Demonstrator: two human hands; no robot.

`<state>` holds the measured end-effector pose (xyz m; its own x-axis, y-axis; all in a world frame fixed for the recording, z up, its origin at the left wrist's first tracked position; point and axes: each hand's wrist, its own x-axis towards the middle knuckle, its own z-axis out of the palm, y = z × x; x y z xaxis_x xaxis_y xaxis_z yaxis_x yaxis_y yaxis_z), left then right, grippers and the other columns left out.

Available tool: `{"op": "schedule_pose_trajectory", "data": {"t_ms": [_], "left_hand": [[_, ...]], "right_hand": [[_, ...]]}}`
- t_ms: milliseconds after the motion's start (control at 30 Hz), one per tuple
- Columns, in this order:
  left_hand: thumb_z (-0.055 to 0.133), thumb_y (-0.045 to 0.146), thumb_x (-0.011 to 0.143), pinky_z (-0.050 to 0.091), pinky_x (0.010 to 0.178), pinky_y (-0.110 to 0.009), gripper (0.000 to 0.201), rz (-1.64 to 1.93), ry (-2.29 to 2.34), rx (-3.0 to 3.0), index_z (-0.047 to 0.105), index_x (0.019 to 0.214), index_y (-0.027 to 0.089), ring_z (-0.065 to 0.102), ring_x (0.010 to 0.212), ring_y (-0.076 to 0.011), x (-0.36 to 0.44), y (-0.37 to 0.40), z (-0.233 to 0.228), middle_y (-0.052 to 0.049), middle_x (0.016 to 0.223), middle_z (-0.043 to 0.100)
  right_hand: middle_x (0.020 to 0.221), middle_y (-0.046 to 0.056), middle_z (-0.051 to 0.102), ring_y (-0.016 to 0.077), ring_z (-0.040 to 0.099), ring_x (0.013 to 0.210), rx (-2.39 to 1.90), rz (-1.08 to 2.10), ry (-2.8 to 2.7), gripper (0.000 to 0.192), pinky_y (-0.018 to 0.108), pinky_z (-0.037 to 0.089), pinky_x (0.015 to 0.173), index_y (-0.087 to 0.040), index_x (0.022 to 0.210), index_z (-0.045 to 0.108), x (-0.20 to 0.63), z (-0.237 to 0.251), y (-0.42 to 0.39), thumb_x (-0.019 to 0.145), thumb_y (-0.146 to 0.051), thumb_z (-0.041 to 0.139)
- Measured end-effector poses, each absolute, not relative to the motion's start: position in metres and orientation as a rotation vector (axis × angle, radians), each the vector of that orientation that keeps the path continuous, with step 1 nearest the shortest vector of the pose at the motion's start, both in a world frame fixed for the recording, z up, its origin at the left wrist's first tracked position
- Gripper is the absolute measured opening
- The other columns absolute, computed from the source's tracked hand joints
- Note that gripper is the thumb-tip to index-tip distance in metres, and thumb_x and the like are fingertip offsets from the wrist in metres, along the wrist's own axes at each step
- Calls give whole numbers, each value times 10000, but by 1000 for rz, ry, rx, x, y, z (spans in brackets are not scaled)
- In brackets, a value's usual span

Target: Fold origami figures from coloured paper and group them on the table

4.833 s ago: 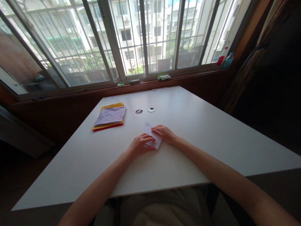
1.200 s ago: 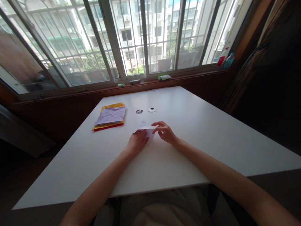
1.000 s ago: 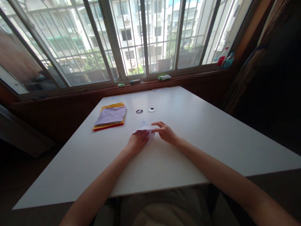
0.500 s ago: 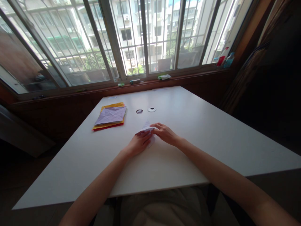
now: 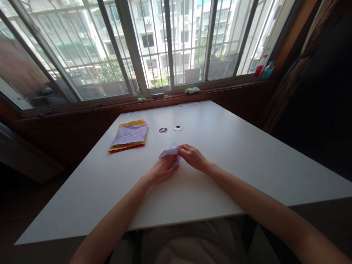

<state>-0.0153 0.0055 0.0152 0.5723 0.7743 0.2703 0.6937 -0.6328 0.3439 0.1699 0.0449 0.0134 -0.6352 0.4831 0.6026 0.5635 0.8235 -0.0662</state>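
A small piece of folded lavender paper (image 5: 167, 151) lies on the white table in front of me, with one flap raised and a pointed end at the far side. My left hand (image 5: 165, 167) rests on its near part, fingers stretched out and partly under the raised flap, thumb apart. At the flap's right end, my right hand (image 5: 191, 156) pinches the paper between thumb and fingers. Both hands touch the paper close together, and they hide some of its folds.
On the left of the white table (image 5: 233, 146) sits a stack of coloured paper (image 5: 129, 135), lavender on top, yellow and red below. Beyond the hands are two round holes (image 5: 163, 130) in the tabletop. A barred window and a sill with small items, including a blue bottle (image 5: 268, 69), stand behind.
The lavender paper's flap has opened up wider toward the left. My left hand has shifted slightly down, its fingers now under the flap; my right hand has barely moved.
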Motion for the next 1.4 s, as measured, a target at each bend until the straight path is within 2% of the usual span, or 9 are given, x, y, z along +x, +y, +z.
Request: {"op": "schedule_pose_trajectory", "data": {"t_ms": [133,433,933,1100,1400], "left_hand": [[459,392,792,431,812,-330,299,628,1340,2555,521,1000,186,534,940,-211,-12,4,14,-60,1024,584],[405,275,808,441,737,-316,189,659,1412,2542,527,920,183,540,865,-195,-10,7,9,-58,955,584],[408,214,799,442,774,-312,195,667,1316,2542,534,947,199,552,860,-187,-13,8,12,-45,991,588],[450,183,765,421,852,-339,311,680,1229,2520,476,1074,206,517,977,-201,-16,11,9,-49,1086,558],[510,230,741,425,859,-369,469,650,1222,2444,380,1192,215,494,1040,-228,-20,12,9,-67,1160,518]], "right_hand": [[954,57,586,162,512,871,-778,-161,-2363,186,289,442,726,-203,832,575,170,13,46,836,-109,414],[947,57,590,164,514,870,-796,-180,-2342,180,289,448,718,-201,846,570,169,11,47,839,-117,411],[998,60,574,177,532,922,-717,-29,-2356,143,334,479,747,-226,910,589,169,9,45,802,-194,501],[975,63,578,181,528,922,-701,-29,-2369,153,333,479,752,-215,927,578,167,9,45,805,-174,494],[1054,84,545,202,492,966,-696,-62,-2346,169,362,466,783,-194,940,556,164,4,45,777,-162,521]]}}
